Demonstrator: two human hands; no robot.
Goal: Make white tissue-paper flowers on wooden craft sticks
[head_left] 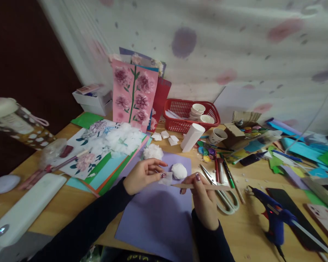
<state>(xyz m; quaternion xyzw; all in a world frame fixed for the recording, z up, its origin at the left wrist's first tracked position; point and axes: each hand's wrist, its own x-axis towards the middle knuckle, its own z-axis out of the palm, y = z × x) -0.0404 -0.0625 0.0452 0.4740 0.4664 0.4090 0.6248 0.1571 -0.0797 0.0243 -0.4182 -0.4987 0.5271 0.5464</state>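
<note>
My left hand (144,175) pinches a small piece of thin white tissue paper (166,178) between thumb and fingers. In my right hand (203,198) is a thin pale wooden stick (220,187), gripped like a pen, its left end touching or very near the tissue. Just beyond them, a round white ball (179,171) rests on a purple sheet (155,218). A ruffled white tissue flower (153,151) lies past my left hand, at the sheet's upper left. White-handled scissors (226,198) lie right of my right hand.
A blue glue gun (270,214) and a dark phone (297,218) lie at right. Behind stand a red basket (177,125) with paper cups, a white roll (192,137) and a pink flower picture (125,92). Fluffy white tissue (124,140) covers papers at left, near a white lamp-like device (27,211).
</note>
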